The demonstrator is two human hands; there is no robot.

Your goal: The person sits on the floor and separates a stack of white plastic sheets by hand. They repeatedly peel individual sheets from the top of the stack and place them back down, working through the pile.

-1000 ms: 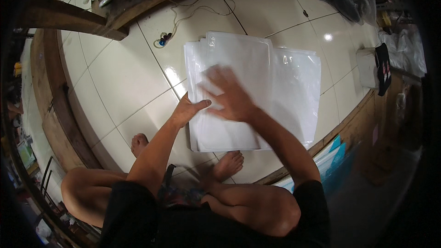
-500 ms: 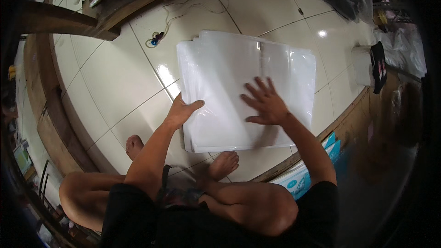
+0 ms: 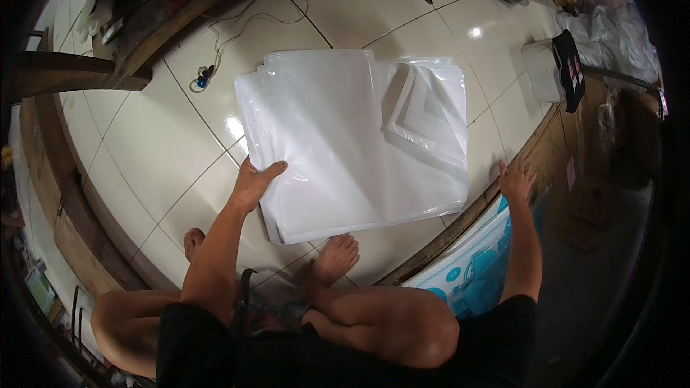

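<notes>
A stack of white, semi-clear plastic sheets or bags [image 3: 323, 172] lies on the tiled floor in front of me. My left hand [image 3: 257, 184] grips its left edge, thumb on top and the fingers hidden beneath. On the right part of the stack, a top layer is folded over into a loose flap [image 3: 424, 111]. Off to the right, away from the stack, my right hand [image 3: 516, 179] is held with its fingers spread and nothing in it. It is near a wooden edge [image 3: 535, 151] and the far end of a blue and white printed package [image 3: 474, 266].
Beyond the stack lie a thin cord [image 3: 244, 18] and a small bundle of dark and blue beads [image 3: 203, 77]. A white block with a black cover [image 3: 550, 72] stands at the right. Wooden beams [image 3: 72, 172] border the left side. My bare foot [image 3: 336, 257] is close to the stack.
My right hand has left the top of the stack and moved right, past the wooden edge. The right side of the top layer now lies folded. My left hand keeps its grip.
</notes>
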